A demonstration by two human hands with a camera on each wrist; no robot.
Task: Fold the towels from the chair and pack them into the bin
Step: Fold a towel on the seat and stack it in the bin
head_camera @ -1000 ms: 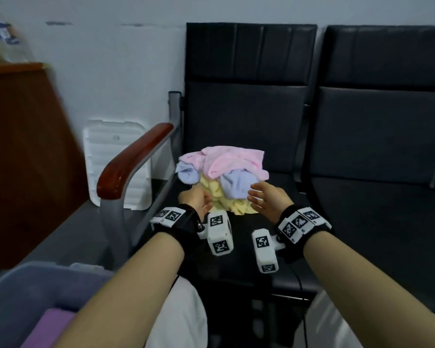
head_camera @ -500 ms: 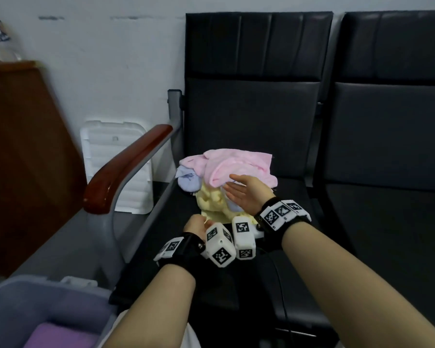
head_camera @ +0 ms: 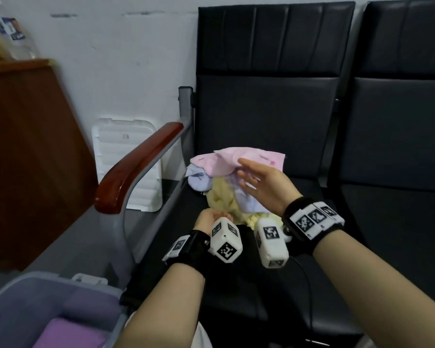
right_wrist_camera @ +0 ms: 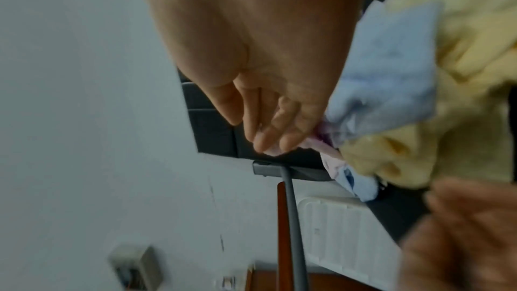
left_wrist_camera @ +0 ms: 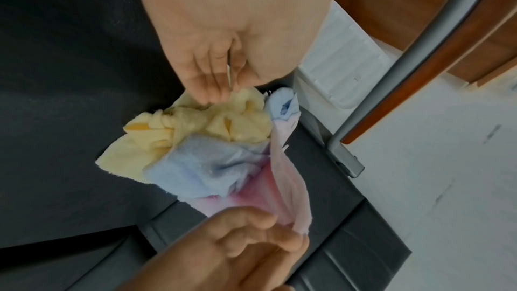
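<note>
A person leans over a black padded chair [head_camera: 261, 121] with a wooden armrest [head_camera: 138, 167], where a crumpled heap of small towels sits toward the left rear of the seat: a pink towel [head_camera: 246, 159] on top, a pale blue towel [head_camera: 199, 179] beneath it and a yellow towel [head_camera: 224, 197] at the near side. The right hand [head_camera: 264, 187], fingers extended and slightly spread, reaches into the heap, and its fingertips [right_wrist_camera: 268, 138] touch the edge of the pink towel in the right wrist view; whether they actually pinch the cloth cannot be told, as that view is blurred. The left hand [head_camera: 209, 218] hovers low at the near edge of the heap, its fingers drawn together and pointing down onto the yellow towel in the left wrist view [left_wrist_camera: 212, 70]; whether it grips the fabric cannot be told. Both wrists carry black straps with white marker blocks. A grey plastic bin [head_camera: 23, 292] stands on the floor at lower left, beside the chair's front corner, with a folded purple towel [head_camera: 68, 335] lying inside. A white ribbed plastic lid [head_camera: 126, 151] leans against the wall behind the armrest, next to a brown wooden cabinet [head_camera: 30, 146]
</note>
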